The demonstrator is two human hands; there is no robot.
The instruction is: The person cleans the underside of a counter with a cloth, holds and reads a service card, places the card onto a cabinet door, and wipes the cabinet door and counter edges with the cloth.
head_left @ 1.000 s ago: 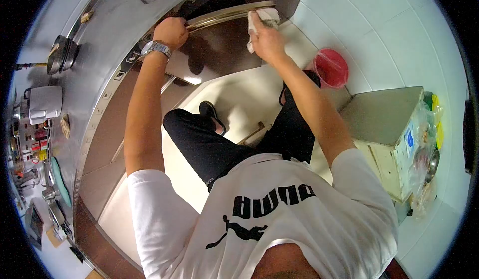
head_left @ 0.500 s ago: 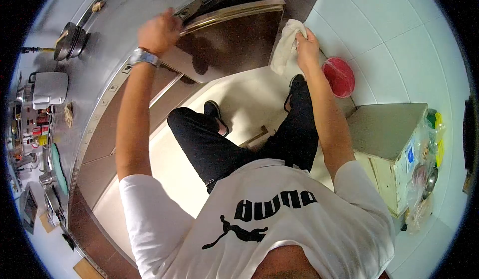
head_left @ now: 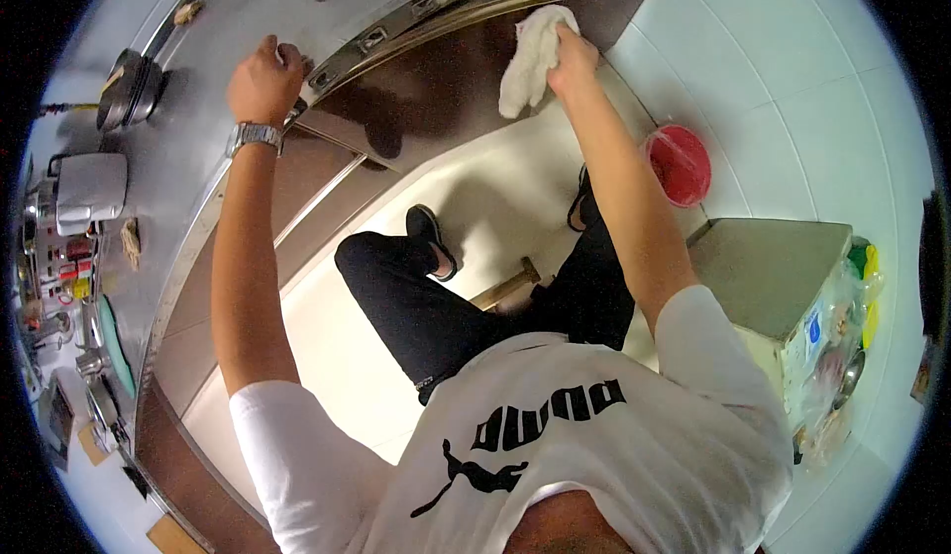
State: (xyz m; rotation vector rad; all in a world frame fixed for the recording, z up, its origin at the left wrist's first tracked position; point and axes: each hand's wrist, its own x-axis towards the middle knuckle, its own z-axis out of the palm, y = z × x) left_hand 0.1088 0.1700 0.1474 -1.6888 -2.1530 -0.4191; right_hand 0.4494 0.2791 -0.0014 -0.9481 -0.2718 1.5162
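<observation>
My right hand (head_left: 575,62) grips a white cloth (head_left: 532,64), which hangs in front of the dark brown cabinet front (head_left: 446,84). My left hand (head_left: 265,84), with a metal-banded watch (head_left: 255,137) on its wrist, is over the edge of the steel counter (head_left: 203,89). Its fingers are curled, and the inside of the hand is hidden. A metal strip (head_left: 475,14) runs along the top of the cabinet front, between the two hands.
A red bucket (head_left: 678,166) stands on the floor by the tiled wall, beside a box-like cabinet (head_left: 768,257). Dark stacked bowls (head_left: 129,89) and a light-coloured appliance (head_left: 91,190) stand on the left. Behind my legs lies a brown bar (head_left: 510,285).
My left hand has moved left and slightly down, away from the metal strip. My right hand has carried the white cloth up and to the left, across the cabinet front.
</observation>
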